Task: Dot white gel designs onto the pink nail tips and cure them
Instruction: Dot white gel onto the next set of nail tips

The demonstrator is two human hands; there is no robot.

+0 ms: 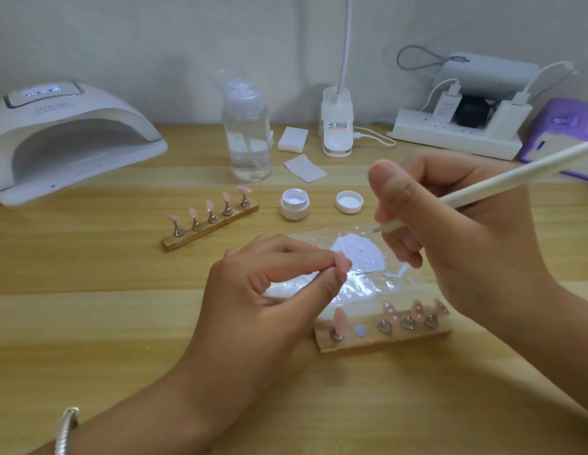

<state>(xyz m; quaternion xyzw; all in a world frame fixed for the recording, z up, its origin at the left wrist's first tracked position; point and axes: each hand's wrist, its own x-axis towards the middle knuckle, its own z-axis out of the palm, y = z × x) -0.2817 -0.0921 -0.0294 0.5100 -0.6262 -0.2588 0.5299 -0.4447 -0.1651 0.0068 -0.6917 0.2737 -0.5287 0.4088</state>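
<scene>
Pink nail tip (pixel 344 264) is pinched between thumb and fingertips of the left hand (pixel 269 290), right over the glossy palette sheet (pixel 368 284). The right hand (pixel 456 231) grips the white dotting pen (pixel 483 188), point down at the edge of the white gel smear (pixel 358 256). Just in front, the near wooden holder (pixel 384 338) carries dotted tips. The far holder (pixel 210 226) shows five plain pink ones. The curing lamp (pixel 66 136) sits far left.
</scene>
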